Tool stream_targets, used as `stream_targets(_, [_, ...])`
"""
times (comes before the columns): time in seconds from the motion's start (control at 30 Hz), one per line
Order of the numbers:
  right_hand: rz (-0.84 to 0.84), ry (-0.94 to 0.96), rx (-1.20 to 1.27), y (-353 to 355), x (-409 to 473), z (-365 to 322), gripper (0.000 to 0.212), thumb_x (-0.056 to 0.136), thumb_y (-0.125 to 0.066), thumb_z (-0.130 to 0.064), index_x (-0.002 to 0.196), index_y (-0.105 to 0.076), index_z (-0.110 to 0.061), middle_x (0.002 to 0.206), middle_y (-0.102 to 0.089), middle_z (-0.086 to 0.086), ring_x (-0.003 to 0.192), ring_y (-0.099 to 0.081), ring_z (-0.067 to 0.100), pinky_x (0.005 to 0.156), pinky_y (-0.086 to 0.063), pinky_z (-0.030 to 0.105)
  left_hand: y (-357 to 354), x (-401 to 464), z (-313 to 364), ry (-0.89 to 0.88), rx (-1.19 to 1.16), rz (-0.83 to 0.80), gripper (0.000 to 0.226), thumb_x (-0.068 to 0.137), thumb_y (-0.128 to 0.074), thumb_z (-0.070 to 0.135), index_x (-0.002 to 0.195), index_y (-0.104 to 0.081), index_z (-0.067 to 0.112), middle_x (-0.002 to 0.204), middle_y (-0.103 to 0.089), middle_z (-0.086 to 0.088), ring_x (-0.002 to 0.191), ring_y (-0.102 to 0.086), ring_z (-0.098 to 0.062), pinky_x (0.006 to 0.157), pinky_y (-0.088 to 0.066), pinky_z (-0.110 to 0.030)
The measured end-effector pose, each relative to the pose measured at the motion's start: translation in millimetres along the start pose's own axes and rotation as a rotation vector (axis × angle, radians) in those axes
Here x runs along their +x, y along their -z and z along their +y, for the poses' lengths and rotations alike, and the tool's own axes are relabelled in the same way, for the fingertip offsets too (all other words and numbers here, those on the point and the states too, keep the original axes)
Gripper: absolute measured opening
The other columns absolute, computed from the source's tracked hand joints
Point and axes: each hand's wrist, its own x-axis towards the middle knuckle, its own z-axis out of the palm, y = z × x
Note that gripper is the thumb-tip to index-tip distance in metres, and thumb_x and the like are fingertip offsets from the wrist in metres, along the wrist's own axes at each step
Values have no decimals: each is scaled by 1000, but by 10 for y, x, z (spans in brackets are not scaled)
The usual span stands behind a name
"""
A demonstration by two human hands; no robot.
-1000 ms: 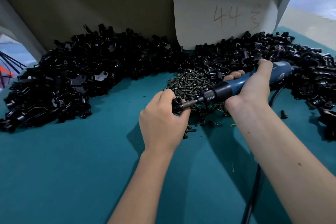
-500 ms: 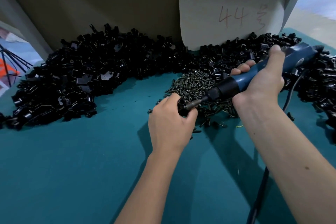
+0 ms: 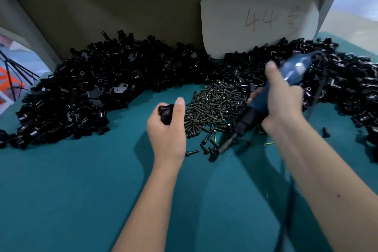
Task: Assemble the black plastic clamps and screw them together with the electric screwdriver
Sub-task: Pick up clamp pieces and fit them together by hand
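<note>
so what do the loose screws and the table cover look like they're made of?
Screws: likely metal with a dark yellowish plated finish; small glints on heads and shanks. Table cover: teal, matte, no reflections, looks like felt or a soft mat; can't tell which.

A teal desk carries the work. At its back stands a brown board wall, and a white card with "44" handwritten on it leans against that wall. A thin yellow-green thread lies on the desk.
</note>
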Motion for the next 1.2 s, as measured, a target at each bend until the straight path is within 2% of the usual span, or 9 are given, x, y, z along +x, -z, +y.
stream_targets(0.1, [-171,-45,-139,-41,-41,94,32,90,-73,-6,110,-48,-12,95,-59,11,59,-64,19,62,-63,39,-86,-42,57,348,-563,-279,41,107,-43,47,79,-40,18,65,-34,0,48,-24,-9,41,-24,-21])
stream_targets(0.23, [-259,113,-430,-93,-107,143,40,86,-75,-1,116,-52,-16,112,-65,11,90,-72,27,80,-64,45,-103,-45,58,484,-708,-339,41,109,-36,50,87,-39,15,68,-39,0,50,-25,-7,41,-22,-18])
stream_targets(0.37, [-227,317,-716,-101,-114,202,47,87,-83,-22,122,-51,-18,102,-62,-1,85,-64,13,66,-49,26,-108,-55,89,433,-631,-297,33,109,-38,48,110,-33,16,67,-41,-1,48,-26,-7,42,-20,-18])
stream_targets(0.6, [-238,368,-1004,-19,-162,292,48,86,-83,-30,117,-47,-23,94,-57,-10,78,-57,6,60,-41,22,-140,-86,112,339,-512,-289,32,109,-40,48,107,-35,16,65,-45,-1,47,-28,-8,40,-24,-18])
stream_targets(0.73, [-178,508,-1187,-26,-168,169,57,84,-85,-35,126,-53,-15,119,-41,3,86,-50,20,78,-41,28,-160,-95,87,260,-426,-289,34,109,-42,46,99,-37,14,65,-48,-1,46,-30,-9,39,-26,-19])
stream_targets(0.87, [-319,575,-1192,-26,-223,67,36,87,-80,-36,116,-65,-21,116,-58,3,97,-57,16,86,-44,28,-196,-132,62,173,-274,-282,41,105,-49,53,90,-43,15,62,-50,2,44,-33,-10,39,-27,-22])
stream_targets(0.97, [-485,595,-1060,30,-277,16,12,93,-75,-35,94,-71,-24,89,-67,-7,71,-56,1,70,-43,17,-288,-189,65,104,-147,-282,38,95,-51,60,79,-46,26,63,-55,3,46,-41,-10,40,-32,-22])
stream_targets(1.1, [-793,430,-920,261,-264,-180,21,105,-60,-36,94,-74,-22,76,-69,2,54,-58,7,55,-45,19,-456,-295,132,-51,46,-313,38,94,-50,63,89,-50,25,77,-68,5,66,-63,-18,59,-50,-37])
stream_targets(1.2, [-790,320,-746,466,-221,-344,27,108,-56,-30,102,-73,-10,74,-66,11,59,-58,22,49,-48,30,-637,-405,242,-187,91,-381,27,91,-56,61,87,-51,35,86,-74,0,80,-69,-24,73,-56,-45])
